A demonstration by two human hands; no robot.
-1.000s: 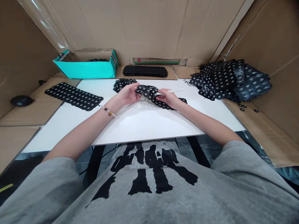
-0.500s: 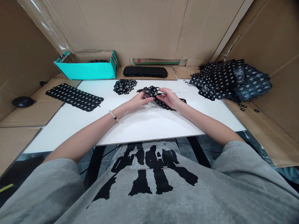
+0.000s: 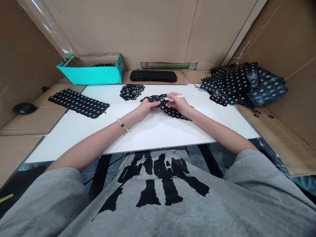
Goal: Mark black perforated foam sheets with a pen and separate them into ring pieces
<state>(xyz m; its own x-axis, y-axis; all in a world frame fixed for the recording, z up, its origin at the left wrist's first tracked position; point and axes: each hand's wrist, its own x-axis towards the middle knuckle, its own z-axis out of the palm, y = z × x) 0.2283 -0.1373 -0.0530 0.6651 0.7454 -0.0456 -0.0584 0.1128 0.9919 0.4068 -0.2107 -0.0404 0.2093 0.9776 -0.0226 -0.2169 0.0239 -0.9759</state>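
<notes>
A black sheet of joined rings, with pale dots showing through its holes, lies bunched at mid-table. My left hand pinches its left part between thumb and fingers. My right hand is closed around a slim white pen-like tool, whose thin metallic tip points left at the sheet near my left thumb. The exact kind of tool cannot be made out. Some right fingers rest against the sheet, and part of it is hidden behind that hand. Just beyond my left hand sits a heap of loose black rings.
Flat on the white table, to the left, is another dotted black sheet. A turquoise box and a stack of black sheets stand at the back. Dotted sheets pile up at right. Cardboard walls surround the table.
The bunched sheet has turned and flattened somewhat between my hands. My left hand has shifted slightly, and the white tool now shows more clearly, its tip at the sheet.
</notes>
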